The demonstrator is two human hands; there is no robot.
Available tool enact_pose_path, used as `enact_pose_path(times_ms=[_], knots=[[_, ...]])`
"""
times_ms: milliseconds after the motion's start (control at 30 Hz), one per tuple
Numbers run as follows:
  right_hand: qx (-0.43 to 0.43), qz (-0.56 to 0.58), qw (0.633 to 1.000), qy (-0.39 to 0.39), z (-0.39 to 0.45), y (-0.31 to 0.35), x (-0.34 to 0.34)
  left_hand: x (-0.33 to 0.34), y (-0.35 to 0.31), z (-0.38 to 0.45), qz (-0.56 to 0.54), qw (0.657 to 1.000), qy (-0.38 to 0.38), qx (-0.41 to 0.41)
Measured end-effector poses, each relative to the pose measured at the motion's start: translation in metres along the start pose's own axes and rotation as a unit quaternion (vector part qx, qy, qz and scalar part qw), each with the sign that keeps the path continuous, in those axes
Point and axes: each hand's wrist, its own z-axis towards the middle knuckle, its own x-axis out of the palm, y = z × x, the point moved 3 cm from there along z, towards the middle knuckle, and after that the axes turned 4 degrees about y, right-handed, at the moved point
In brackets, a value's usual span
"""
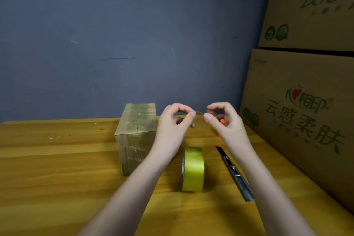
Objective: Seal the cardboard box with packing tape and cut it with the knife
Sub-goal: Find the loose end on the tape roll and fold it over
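Cardboard box (137,136) left of centre on the counter (57,168), already heavily taped. Left hand (173,126) and right hand (224,120) raised mid-frame, fingertips pinching something thin between them – can't tell what. Tape roll (193,168) stands on edge below the hands; knife (234,173) lower right, long axis running away from the camera – right hand nearer.

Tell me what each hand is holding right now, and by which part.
The left hand and right hand pinch the two ends of a thin, clear strip, probably tape, stretched between thumb and forefinger. The yellow tape roll and grey utility knife lie unheld.
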Motion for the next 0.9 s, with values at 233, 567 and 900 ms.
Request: enact_pose_path(times_ms=[233,567,900], knots=[[0.027,0.094,0.995,-0.026,-0.01,-0.009,0.007,0.003,0.001,-0.004,0.02,1.0,-0.017,0.003],[0.016,0.109,0.992,-0.053,-0.021,0.002,0.012,-0.002,-0.005,-0.003,0.091,0.996,-0.015,-0.01],[-0.004,0.082,0.994,-0.072,-0.029,0.003,0.012,-0.004,-0.008,-0.005,0.054,0.998,-0.01,-0.013]])
